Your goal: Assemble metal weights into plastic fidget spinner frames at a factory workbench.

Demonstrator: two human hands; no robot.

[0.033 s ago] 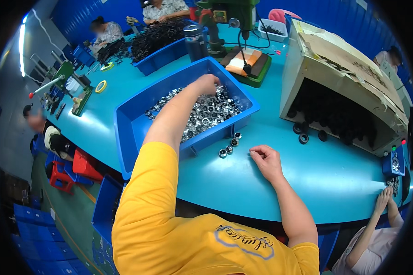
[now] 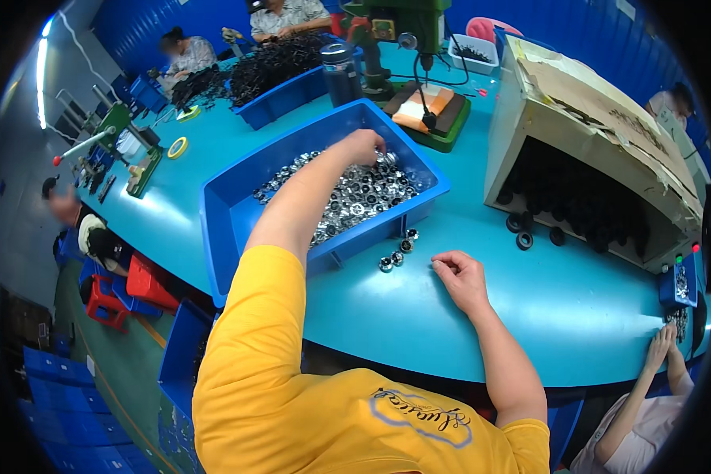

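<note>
- The left hand (image 2: pixel 363 147), its arm in a yellow sleeve, reaches into a large blue plastic bin (image 2: pixel 233 225). Its fingers bend downward at the far part of the pile; the fingertips are partly hidden, so I cannot tell whether they are apart, together or clamped on a piece.
- Small, shiny round metal fittings (image 2: pixel 355 209), silver with dark centres, lie heaped below and around that hand, and under its forearm.
- The right hand (image 2: pixel 461 281) is outside the bin, low at the turquoise tabletop (image 2: pixel 395 324). Its fingers are loosely curled, the thumb near the forefinger; I cannot tell whether the tips meet, and no piece shows in them.
- Four loose metal fittings (image 2: pixel 397 258) stand in a short bent row to the left of the right hand, between it and the bin.
- Well to the right of the right hand and farther away is a worn, cream, open-fronted box (image 2: pixel 608 118), with black rings (image 2: pixel 557 236) inside and in front.
- Beyond the left hand are a dark tumbler (image 2: pixel 341 75) and a green drill press (image 2: pixel 429 24).
- Far right of the right hand, a co-worker's hands (image 2: pixel 662 347) touch the table edge.
</note>
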